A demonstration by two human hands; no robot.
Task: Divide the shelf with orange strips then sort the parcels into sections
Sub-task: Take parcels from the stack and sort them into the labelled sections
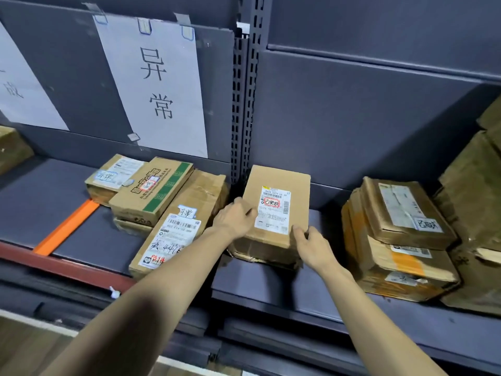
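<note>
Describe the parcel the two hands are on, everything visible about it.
The middle parcel is a brown cardboard box, longer than wide, lying flat on the grey shelf just right of the slotted upright. Its top carries a white shipping label with barcodes and a red-outlined handwritten tag. The near bottom edge looks creased and torn. The left hand rests on its left edge, the right hand at its near right corner, fingers on the top.

A flat orange strip (66,227) lies front-to-back on the grey metal shelf (35,202). Right of it sit three overlapping brown cardboard parcels (162,204). Further right, past the perforated upright post (245,104), lies a single labelled cardboard box (276,207), then a stack of worn cardboard parcels (398,237).
</note>
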